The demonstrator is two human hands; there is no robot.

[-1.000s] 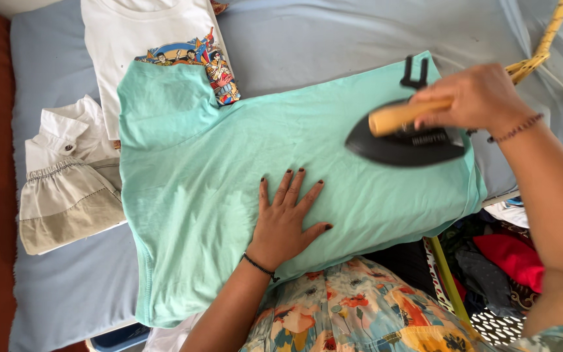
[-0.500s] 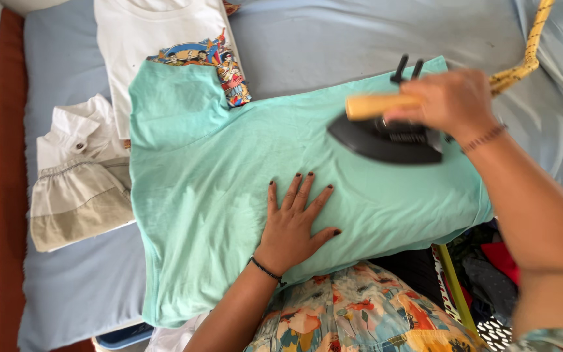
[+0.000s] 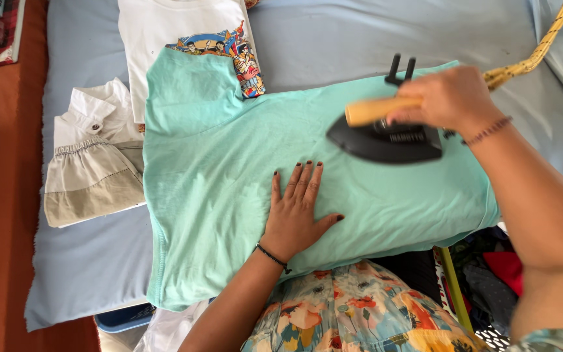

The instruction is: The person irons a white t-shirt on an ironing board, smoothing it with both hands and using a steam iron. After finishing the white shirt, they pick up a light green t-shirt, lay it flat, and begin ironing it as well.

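Head view: a mint-green T-shirt (image 3: 229, 163) lies spread flat on the blue padded surface (image 3: 86, 261), so its cloth can be pressed. The right hand (image 3: 451, 98) has its fingers curled tight round the wooden handle of a black iron (image 3: 386, 140) resting on the shirt. The left hand (image 3: 298, 208) lies palm down, fingers splayed, gripping nothing, pinning the fabric taut. Folded clothes (image 3: 92, 169) sit beside it

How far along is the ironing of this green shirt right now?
Looks done: the mint green shirt lies spread and mostly smooth. In hand: the right hand holds the black iron on it, and the left hand presses the cloth flat. Left: faint creases near the sleeve.
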